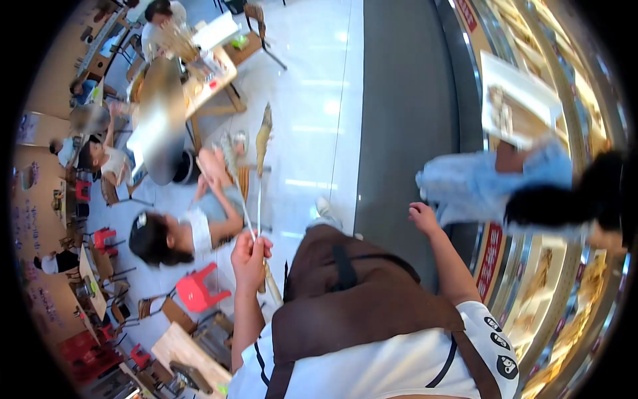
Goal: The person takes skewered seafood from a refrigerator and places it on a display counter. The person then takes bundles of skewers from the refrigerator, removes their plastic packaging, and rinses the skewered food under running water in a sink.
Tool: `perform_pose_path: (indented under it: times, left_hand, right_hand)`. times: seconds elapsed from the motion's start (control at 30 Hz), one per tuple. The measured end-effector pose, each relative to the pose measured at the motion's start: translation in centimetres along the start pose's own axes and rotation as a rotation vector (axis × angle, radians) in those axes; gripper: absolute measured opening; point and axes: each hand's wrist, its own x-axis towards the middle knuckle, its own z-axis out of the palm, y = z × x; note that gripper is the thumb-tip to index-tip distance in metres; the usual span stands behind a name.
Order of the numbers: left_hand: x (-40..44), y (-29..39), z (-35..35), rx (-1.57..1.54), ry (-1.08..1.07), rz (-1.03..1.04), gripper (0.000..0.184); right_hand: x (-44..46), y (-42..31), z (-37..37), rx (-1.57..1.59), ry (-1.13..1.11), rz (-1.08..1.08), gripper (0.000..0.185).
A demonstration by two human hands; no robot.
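My left hand is closed around two thin skewers, held upright away from my body. One carries a brownish, shrimp-like piece of food near its tip. The other has a paler, greyish piece, partly blurred against the people behind. The thick lower ends of the skewers stick out below my fist. My right hand hangs over the dark floor strip with its fingers curled in, and nothing shows in it. A brown apron covers my front.
To the right, a person in light blue stands by a lit display shelf, beside a white tray with food. On the left are a seated person, a red stool and a wooden table. A grey floor strip runs ahead.
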Motion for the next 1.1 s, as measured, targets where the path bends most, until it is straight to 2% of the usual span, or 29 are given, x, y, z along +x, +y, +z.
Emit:
perform_pose_path:
  times: [0.1,0.2,0.23,0.27,0.3,0.33,0.37,0.4,0.43,0.47,0.5,0.53,0.57,0.6,0.67,0.7,0.77,0.83,0.87,0.9,0.93,0.97,1.0,1.07,1.1]
  left_hand:
    - [9.9,1.8,1.1,-0.065,0.086,0.012,0.014]
    - [21.6,4.9,2.0,-0.053,0.083,0.022,0.014]
    - [26.0,6.2,2.4,-0.080,0.066,0.029,0.013]
    - [30.2,7.7,3.1,-0.103,0.054,0.066,0.013]
    - [34.1,9.2,3.9,-0.090,0.044,0.056,0.012]
    - [38.5,11.0,4.8,-0.074,0.029,0.050,0.011]
    - [42.7,12.6,5.8,-0.068,-0.002,0.084,0.009]
    - [46.4,14.6,7.1,-0.075,-0.023,0.110,0.009]
    - [50.0,16.9,8.6,-0.091,-0.067,0.096,0.009]
    - [53.7,18.6,10.1,-0.103,-0.113,0.085,0.009]
    - [57.7,19.9,11.9,-0.144,-0.146,0.101,0.008]
    - [62.1,21.0,13.8,-0.142,-0.165,0.126,0.008]
    - [65.8,22.6,15.5,-0.162,-0.209,0.108,0.008]
    - [69.7,23.5,17.4,-0.183,-0.252,0.087,0.008]
    - [76.9,25.5,21.2,-0.213,-0.283,0.113,0.007]
    - [79.0,26.2,22.2,-0.182,-0.264,0.090,0.007]
    - [85.2,28.9,25.9,-0.145,-0.212,0.092,0.006]
    - [91.0,31.3,28.1,-0.173,-0.198,0.092,0.007]
    - [93.7,33.2,28.7,-0.202,-0.180,0.072,0.007]
    - [96.2,35.1,29.0,-0.194,-0.179,0.060,0.007]
    - [98.5,36.3,29.1,-0.191,-0.163,0.049,0.007]
    - [101.5,37.7,29.5,-0.177,-0.135,0.074,0.007]
    - [104.2,38.7,30.0,-0.166,-0.105,0.101,0.007]
    - [110.2,40.0,31.1,-0.162,-0.048,0.125,0.008]
    - [113.3,40.1,31.5,-0.182,-0.027,0.148,0.009]
  right_hand:
    - [12.3,-10.8,-0.8,0.019,0.032,-0.114,0.029]
    - [22.3,-14.7,-1.4,-0.038,0.073,-0.214,0.021]
    - [23.4,-17.2,-1.8,-0.031,0.092,-0.176,0.021]
    - [26.7,-14.3,-1.0,-0.102,0.169,-0.165,0.022]
    - [27.6,-14.4,-1.0,-0.106,0.148,-0.069,0.023]
    - [30.8,-10.2,-0.3,-0.303,0.104,-0.094,0.022]
    - [30.4,-11.4,-0.9,-0.319,0.030,-0.071,0.021]
    - [30.4,-11.3,-1.1,-0.216,-0.053,0.108,0.024]
    - [31.0,-11.0,-1.7,-0.458,-0.108,-0.011,0.028]
    - [31.6,-10.6,-2.1,-0.463,-0.189,0.133,0.030]
    - [32.2,-10.8,-2.4,-0.201,-0.111,0.276,0.025]
    - [33.0,-11.8,-3.5,-0.294,-0.176,0.108,0.022]
    - [34.6,-10.2,-3.5,-0.838,-0.216,-0.154,0.019]
    - [35.9,-10.9,-4.0,-0.781,-0.284,-0.020,0.019]
    - [40.2,-14.1,-6.0,-0.517,-0.263,0.354,0.018]
    - [42.6,-15.5,-6.9,-0.477,-0.256,0.439,0.018]
    - [50.5,-18.9,-9.9,-0.486,-0.259,0.468,0.019]
    - [60.4,-22.2,-12.5,-0.697,-0.328,0.256,0.020]
    - [66.3,-24.7,-13.7,-0.849,-0.331,0.111,0.021]
    - [72.1,-27.7,-14.7,-0.874,-0.283,0.063,0.021]
    - [78.1,-33.4,-17.1,-0.581,-0.241,0.416,0.022]
    - [82.5,-41.4,-18.9,-0.447,0.061,0.422,0.024]
    - [88.6,-43.7,-19.9,-0.330,0.173,0.252,0.026]
    - [97.9,-55.3,-22.8,-0.345,0.262,-0.014,0.027]
    - [102.3,-60.1,-24.0,-0.288,0.235,-0.057,0.027]
